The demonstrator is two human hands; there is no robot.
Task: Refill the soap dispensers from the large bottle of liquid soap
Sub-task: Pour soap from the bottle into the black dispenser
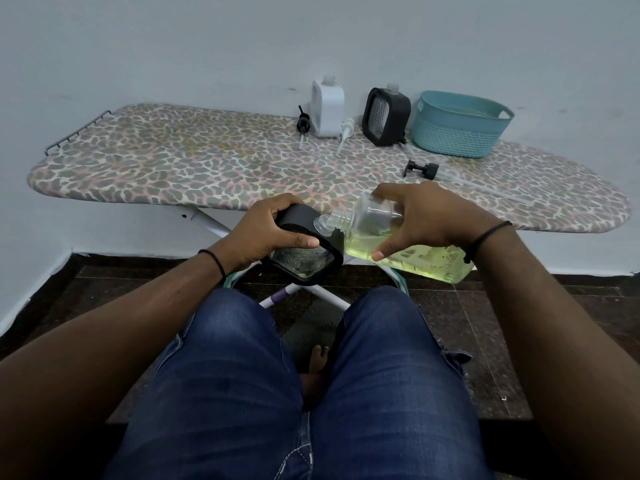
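The large soap bottle (398, 244) lies tipped almost flat in the air above the person's knees, yellow liquid pooled along its lower side, its open threaded neck meeting the clear neck of a black dispenser (304, 251). The right hand (426, 220) grips the bottle from above, fingers spread over its shoulder and the thumb curled beneath. The left hand (266, 233) wraps the black dispenser, thumb lying along its front face just short of the two necks. Beyond the fingers, on the ironing board (173, 161), stand a white dispenser (327, 109) and a second black dispenser (384, 116), both uncapped, with loose pump heads (420, 169) beside them and a teal basket (460, 124) past the right fingertips.
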